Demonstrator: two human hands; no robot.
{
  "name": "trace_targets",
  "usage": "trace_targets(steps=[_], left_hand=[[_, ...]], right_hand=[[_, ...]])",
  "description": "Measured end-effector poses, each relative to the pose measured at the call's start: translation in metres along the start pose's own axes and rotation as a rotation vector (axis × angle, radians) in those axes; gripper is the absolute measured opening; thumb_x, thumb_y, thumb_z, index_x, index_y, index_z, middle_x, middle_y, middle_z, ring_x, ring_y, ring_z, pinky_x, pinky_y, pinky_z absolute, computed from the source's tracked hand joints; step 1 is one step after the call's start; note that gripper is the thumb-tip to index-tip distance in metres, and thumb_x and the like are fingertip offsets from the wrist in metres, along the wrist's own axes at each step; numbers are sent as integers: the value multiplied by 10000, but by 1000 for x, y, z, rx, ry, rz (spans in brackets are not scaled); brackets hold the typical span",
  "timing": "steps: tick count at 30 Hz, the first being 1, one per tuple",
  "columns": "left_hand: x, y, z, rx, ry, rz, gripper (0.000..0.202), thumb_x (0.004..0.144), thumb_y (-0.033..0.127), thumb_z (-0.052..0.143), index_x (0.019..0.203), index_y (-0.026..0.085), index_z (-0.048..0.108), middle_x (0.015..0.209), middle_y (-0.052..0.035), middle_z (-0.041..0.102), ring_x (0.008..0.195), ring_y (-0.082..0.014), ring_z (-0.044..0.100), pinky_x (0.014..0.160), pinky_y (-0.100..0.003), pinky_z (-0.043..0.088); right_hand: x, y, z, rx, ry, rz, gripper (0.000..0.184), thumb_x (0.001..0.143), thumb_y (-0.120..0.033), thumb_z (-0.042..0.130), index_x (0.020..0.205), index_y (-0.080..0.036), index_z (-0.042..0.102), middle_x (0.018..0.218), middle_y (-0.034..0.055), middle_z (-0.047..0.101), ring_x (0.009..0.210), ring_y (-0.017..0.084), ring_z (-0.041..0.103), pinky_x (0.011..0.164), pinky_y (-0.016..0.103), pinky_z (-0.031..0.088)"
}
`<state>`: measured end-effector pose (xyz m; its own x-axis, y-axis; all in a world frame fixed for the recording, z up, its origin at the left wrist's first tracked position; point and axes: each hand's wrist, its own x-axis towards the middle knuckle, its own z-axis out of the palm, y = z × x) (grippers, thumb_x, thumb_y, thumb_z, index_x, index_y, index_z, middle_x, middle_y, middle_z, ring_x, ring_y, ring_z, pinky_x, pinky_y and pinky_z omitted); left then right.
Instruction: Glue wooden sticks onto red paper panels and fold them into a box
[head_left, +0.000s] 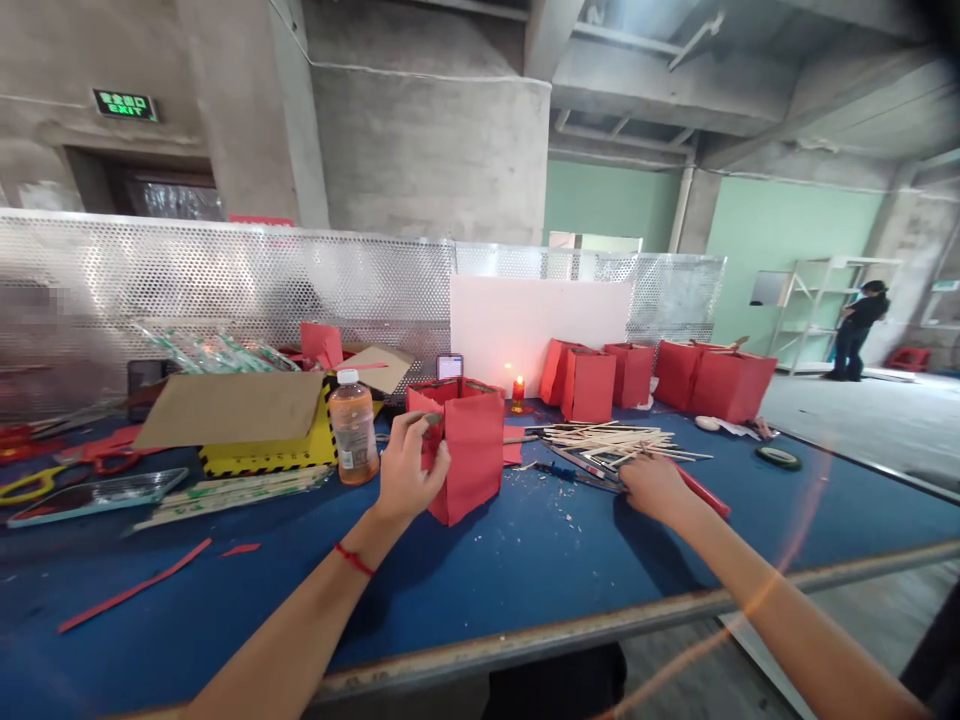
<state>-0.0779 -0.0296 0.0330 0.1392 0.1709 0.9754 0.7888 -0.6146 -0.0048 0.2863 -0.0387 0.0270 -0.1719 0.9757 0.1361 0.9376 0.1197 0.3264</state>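
My left hand (409, 465), with a red band on its wrist, has curled fingers at the left side of a red paper box (474, 455) with an open top. A small grey-brown patch shows at its fingertips; I cannot tell what it is. My right hand (654, 487) is closed at the near edge of a pile of thin wooden sticks (615, 438). What its fingers pinch is hidden. Beside that hand lie a red tube-like thing (703, 490) and a dark blue tool (574, 474). A bottle of orange liquid (354, 430) stands left of the box.
Behind the sticks stand more red boxes (589, 385) and a lit red candle (518, 393). On the left are a yellow carton (262, 458), wrapped sticks (232, 495), yellow scissors (31, 485) and red strips (135, 588). Green tape (778, 458) lies right. A person (855, 330) stands far off.
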Motion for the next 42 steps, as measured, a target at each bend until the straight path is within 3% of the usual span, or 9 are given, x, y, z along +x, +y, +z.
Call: trace_targets(steps=[6,12,16,20,27,29,33,37,42], left_hand=[[-2,-6,4,11,53,26,248,848,114,500,1089,169,519,1011,-96,545,915,-196,588,737,-302,519],[-2,-5,5,4,52,46,235,835,89,503,1055,165,536,1000,-95,545,900,-193,579,744,-303,501],[-2,-4,5,2,56,44,226,833,88,502,1042,167,540,999,-96,549,903,-196,579,752,-309,497],[-2,-2,4,1,51,40,221,834,103,505,1043,167,541,994,-95,548,893,-196,582,743,-310,500],[-5,-3,6,-48,35,-37,152,843,144,502,993,165,515,846,-44,520,713,-155,551,627,-277,482],[-9,-6,8,-82,36,-117,155,847,182,523,999,160,504,792,-19,496,645,-137,524,583,-262,467],[-13,-13,12,-114,119,-214,338,838,273,577,1129,132,476,911,-64,511,704,-148,545,619,-282,498],[-10,-17,9,-76,193,-228,404,849,319,563,1195,123,492,1046,-129,514,873,-209,553,699,-334,509],[-5,-16,8,-152,157,-334,361,915,320,471,1226,137,498,827,-39,534,694,-157,530,641,-299,481]], right_hand=[[-11,20,10,-42,71,-55,232,850,-125,506,935,-124,722,991,170,739,1038,293,658,908,371,415],[-22,35,-6,30,157,130,307,982,-291,370,1124,-199,626,1017,117,736,871,265,698,588,282,362],[-20,39,-19,41,281,219,290,985,-300,372,1081,-209,631,952,103,741,798,249,686,543,273,286],[-1,37,-17,215,461,312,275,980,-323,399,1058,-206,636,912,87,736,735,218,663,557,272,306],[72,-1,-1,713,527,84,311,822,-75,489,1052,-126,694,1022,132,718,945,208,647,816,269,442],[97,-16,-2,953,437,94,304,800,-75,501,993,-141,727,914,99,737,871,196,658,779,258,455],[138,-40,-2,1045,439,176,282,804,-152,503,946,-141,746,704,59,709,678,184,641,655,253,452],[153,-65,9,1116,531,272,398,828,-170,369,946,-106,743,781,105,717,720,199,635,661,268,446],[151,-75,27,1211,582,260,394,793,-271,400,904,-132,751,698,73,689,699,206,615,667,274,435]])
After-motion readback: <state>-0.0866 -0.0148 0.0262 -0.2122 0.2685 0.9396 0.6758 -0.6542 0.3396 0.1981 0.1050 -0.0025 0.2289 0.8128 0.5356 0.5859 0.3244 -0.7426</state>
